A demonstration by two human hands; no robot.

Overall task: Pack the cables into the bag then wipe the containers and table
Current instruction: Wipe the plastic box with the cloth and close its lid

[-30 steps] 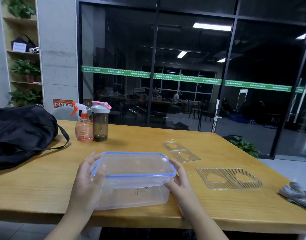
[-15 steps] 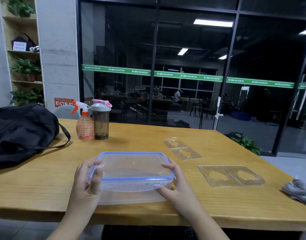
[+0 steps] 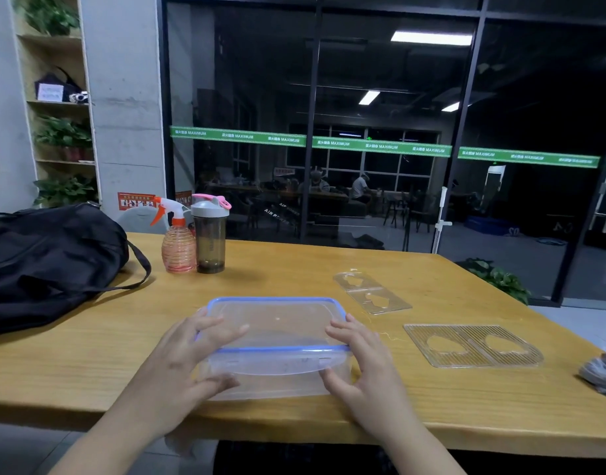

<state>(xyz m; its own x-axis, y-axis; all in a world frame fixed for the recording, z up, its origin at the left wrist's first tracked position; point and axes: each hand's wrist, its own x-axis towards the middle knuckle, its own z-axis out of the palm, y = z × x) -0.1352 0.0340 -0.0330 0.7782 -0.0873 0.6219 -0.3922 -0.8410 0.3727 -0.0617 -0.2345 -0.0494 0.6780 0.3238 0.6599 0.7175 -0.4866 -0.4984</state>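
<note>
A clear plastic container (image 3: 277,383) sits near the front edge of the wooden table (image 3: 89,354). Its blue-rimmed lid (image 3: 277,323) lies on top of it. My left hand (image 3: 185,358) holds the lid's left end, fingers spread on top and thumb under the front flap. My right hand (image 3: 359,365) grips the right end the same way. A black bag (image 3: 48,258) lies at the table's left. No cables are visible.
A spray bottle (image 3: 178,248) and a dark shaker bottle (image 3: 210,238) stand behind the container to the left. A clear plastic insert (image 3: 371,293) and a ribbed clear grid (image 3: 473,346) lie to the right. A grey cloth (image 3: 601,373) sits at the right edge.
Both hands have lowered the lid from above the container down onto it, and my fingers have moved onto its top.
</note>
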